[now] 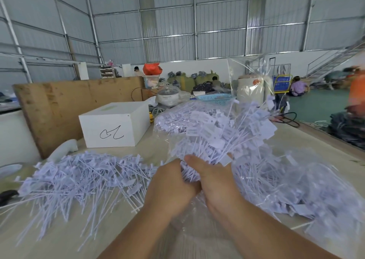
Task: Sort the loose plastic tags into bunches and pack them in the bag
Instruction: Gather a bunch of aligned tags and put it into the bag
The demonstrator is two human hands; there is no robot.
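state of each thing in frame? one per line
left hand: grips the bunch's stems
right hand: grips the same bunch
bunch of tags: held up, fanned out
loose tags: heaped on table
clear bag: lying open, part filled
white box: closed

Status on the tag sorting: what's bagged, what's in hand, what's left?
Done: tags already lie inside the clear plastic bag at right. In hand: the left hand and right hand together grip one fanned bunch of tags above the bag. Left: a large loose pile of tags on the table at left, unsorted.
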